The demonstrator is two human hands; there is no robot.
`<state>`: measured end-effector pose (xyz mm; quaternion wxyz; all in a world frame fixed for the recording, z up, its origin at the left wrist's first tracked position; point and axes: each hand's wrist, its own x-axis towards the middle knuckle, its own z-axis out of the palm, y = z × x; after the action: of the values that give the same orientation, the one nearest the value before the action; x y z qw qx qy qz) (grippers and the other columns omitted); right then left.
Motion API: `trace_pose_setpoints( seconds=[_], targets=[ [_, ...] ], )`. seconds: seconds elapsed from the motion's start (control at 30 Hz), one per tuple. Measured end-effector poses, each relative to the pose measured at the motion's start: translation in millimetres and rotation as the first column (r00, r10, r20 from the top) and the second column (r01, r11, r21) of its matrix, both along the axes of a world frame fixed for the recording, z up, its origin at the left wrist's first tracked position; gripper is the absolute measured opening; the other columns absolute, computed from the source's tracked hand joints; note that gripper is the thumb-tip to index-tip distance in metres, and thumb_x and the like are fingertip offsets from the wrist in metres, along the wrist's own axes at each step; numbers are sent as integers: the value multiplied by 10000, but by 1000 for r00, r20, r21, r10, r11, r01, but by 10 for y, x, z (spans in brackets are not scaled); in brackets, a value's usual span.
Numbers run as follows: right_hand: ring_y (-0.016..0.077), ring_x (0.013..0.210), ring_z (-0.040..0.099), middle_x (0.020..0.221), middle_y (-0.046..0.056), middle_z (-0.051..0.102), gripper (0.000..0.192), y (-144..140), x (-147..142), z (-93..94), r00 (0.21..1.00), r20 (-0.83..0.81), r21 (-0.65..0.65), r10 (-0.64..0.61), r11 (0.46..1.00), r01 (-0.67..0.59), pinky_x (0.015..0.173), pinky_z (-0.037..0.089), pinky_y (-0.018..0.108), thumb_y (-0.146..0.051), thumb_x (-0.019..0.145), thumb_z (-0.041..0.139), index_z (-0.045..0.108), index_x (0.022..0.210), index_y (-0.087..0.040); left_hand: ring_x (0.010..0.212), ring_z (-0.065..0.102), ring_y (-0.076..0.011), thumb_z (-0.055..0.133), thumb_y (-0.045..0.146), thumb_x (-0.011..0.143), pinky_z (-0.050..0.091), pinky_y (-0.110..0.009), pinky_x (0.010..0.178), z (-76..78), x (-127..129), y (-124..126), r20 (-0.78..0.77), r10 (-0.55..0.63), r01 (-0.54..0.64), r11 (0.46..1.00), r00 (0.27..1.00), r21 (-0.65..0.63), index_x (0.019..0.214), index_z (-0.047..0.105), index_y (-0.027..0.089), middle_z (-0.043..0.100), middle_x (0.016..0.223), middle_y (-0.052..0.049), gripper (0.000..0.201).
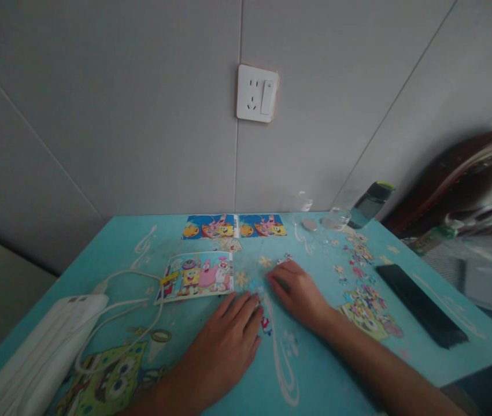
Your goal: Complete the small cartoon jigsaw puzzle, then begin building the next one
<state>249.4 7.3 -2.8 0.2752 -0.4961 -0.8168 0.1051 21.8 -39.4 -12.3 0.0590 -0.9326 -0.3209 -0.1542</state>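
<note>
Nearest to me the table [250, 393] gives open room, my left hand [232, 328] lies flat, fingers slightly apart, beside the puzzle piece [266, 325] (too small to tell its direction), my right hand [296, 289] curls, holding or not I cannot tell, and beyond, the long edges of the picture card [200, 273] run left to right.

Apparently a home: cartoon-print table cover [315, 375], wall socket [257, 93], curved brown furniture [440, 179].

Left hand [232, 323] palm down, fingers extended; right hand [295, 289] loosely curled.
</note>
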Motion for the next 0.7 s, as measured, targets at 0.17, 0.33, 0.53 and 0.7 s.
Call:
trace_pose_setpoints(
  seconds=[0.17, 0.33, 0.53, 0.7],
  targets=[
    [258, 967, 627, 1035, 95, 715, 227, -58, 433, 139, 980, 19, 137, -198, 971, 194, 915, 483, 415, -246, 987, 499, 704, 1080, -220, 1260, 563, -263, 487, 298, 984, 397, -467, 1101, 20, -1, 7, -17, 3, -3, 999, 1000, -49, 1306, 592, 175, 608, 1368, -91, 361],
    [282, 1010, 643, 1059, 106, 727, 252, -269, 1176, 247, 883, 256, 176, -394, 917, 358, 979, 455, 443, -275, 978, 501, 727, 1069, -209, 1277, 544, -257, 488, 286, 968, 400, -456, 1085, -120, -71, 58, 12, -31, 30, 999, 999, 43, 1347, 566, 212, 576, 1414, -67, 395],
    [260, 939, 677, 1015, 103, 745, 261, -595, 2011, 415, 705, 386, 115, -595, 789, 603, 866, 496, 378, -256, 961, 506, 741, 1045, -181, 1302, 514, -252, 502, 405, 944, 217, -429, 1201, -492, -163, 248, 73, -188, 159, 942, 979, 294, 1336, 586, 234, 558, 1440, -54, 436],
    [238, 941, 666, 976, 84, 743, 233, -646, 1971, 335, 719, 428, 78, -548, 815, 574, 867, 482, 338, -262, 960, 538, 760, 997, -200, 1322, 511, -276, 452, 281, 931, 184, -500, 1229, -748, -168, 296, 185, -198, 157, 964, 963, 214, 1411, 503, 234, 538, 1461, -74, 485]
  ],
)
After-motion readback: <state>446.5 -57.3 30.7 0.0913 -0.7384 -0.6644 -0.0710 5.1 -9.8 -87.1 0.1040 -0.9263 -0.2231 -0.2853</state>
